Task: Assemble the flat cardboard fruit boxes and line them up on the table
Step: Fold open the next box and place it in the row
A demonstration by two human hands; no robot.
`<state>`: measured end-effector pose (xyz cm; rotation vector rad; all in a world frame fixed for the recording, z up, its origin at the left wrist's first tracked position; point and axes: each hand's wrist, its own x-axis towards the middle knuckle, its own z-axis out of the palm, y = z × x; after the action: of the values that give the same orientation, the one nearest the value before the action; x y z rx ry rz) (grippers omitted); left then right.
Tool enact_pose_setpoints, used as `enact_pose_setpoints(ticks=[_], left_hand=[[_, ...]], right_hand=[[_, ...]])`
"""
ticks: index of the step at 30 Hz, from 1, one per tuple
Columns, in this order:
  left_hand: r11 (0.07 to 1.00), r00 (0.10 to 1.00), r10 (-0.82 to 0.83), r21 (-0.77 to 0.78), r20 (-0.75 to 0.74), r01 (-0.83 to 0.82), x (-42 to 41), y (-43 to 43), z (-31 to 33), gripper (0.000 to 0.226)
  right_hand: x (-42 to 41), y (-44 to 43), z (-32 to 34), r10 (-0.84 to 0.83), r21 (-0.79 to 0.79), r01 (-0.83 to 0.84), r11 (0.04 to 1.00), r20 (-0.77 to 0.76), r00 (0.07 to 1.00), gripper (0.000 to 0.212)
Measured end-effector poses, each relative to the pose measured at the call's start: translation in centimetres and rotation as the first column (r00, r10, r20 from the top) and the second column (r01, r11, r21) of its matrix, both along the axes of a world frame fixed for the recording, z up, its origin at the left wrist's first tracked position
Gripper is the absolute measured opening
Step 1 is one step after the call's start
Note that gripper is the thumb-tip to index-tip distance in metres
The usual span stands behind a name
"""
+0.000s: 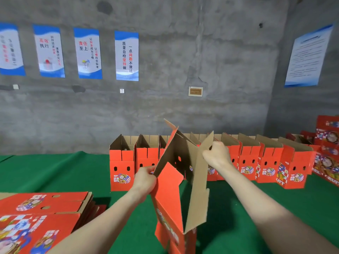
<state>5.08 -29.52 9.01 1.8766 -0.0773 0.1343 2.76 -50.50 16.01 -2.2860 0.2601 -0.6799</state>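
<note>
The left hand pinches the left edge of a half-opened fruit box at centre frame. The right hand is clenched round the top edge of the box's tall brown flap. The box stands tilted, its lower end running out of the bottom of the frame. Behind it, a row of assembled boxes lines the far edge of the green table, side by side. A broad stretch of green shows to the left of the row. A stack of flat boxes sits at lower left.
</note>
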Motion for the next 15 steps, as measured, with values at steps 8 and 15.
enact_pose_setpoints(ticks=[8,15], left_hand=[[0.976,0.999,-0.029,-0.216,0.016,0.031,1.0,1.5,1.6,0.047],[0.975,0.972,-0.218,-0.019,0.089,0.221,0.9,1.9,2.6,0.041]], right_hand=[[-0.7,-0.6,-1.5,0.027,-0.084,-0.028,0.996,-0.022,0.999,0.097],[-1.0,-1.5,1.2,0.368,-0.266,-0.624,0.735,-0.616,0.696,0.04]])
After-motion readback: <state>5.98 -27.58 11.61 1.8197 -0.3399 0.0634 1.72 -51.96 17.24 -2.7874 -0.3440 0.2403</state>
